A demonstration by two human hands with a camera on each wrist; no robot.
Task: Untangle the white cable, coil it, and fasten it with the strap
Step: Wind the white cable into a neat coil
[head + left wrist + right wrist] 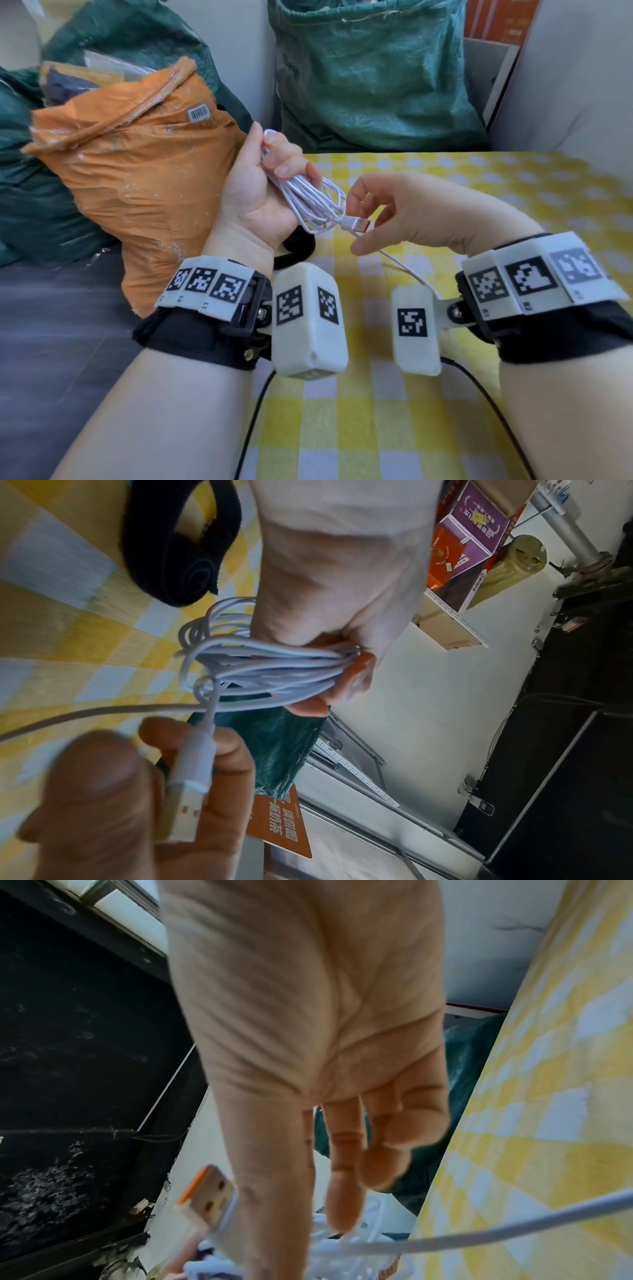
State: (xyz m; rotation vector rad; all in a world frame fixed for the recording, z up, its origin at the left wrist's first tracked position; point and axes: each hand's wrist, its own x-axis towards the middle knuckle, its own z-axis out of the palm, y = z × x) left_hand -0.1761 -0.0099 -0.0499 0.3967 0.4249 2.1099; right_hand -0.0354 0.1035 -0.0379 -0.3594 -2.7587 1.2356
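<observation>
The white cable (pixel 310 198) is gathered into a bundle of several loops, and my left hand (pixel 274 161) grips it above the table's left edge, fingers curled round the strands (pixel 274 666). My right hand (pixel 356 219) pinches the cable's USB plug (pixel 358 225), which has an orange tongue (pixel 205 1196), just right of the bundle. A loose length of cable (pixel 404 267) trails from there toward my right wrist. The black strap (pixel 298 251) lies partly rolled on the cloth (pixel 178 561) under my left hand, untouched.
A yellow-and-white checked cloth (pixel 445 178) covers the table. An orange sack (pixel 137 164) stands off the table's left edge, with green sacks (pixel 370 75) behind it and behind the table. Black leads (pixel 253 421) hang from the wrist cameras.
</observation>
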